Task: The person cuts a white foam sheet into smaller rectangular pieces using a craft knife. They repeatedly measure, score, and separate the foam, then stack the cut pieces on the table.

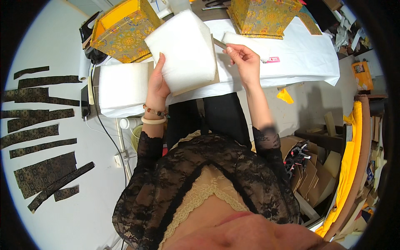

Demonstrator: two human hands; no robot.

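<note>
My left hand (158, 81) grips a white, fleecy-looking padded block (181, 50) from its left side, thumb pointing up along it. A brown board edge (196, 85) shows along the block's lower and right sides. To the right, my right hand (245, 62) pinches a thin, flat, greyish strip (218, 42) between thumb and fingers. The strip's far end reaches the block's right edge; whether it is a tool or a piece of board I cannot tell. A second white padded block (123, 84) stands left of my left hand.
Two gold brocade-covered boxes (125, 39), (262, 18) stand at the back of the white-covered table (308, 52). A small pink-and-white item (273, 60) lies at right. Dark patterned fabric strips (46, 171) lie on the white surface at left. A black cable (106, 125) hangs at the table's left.
</note>
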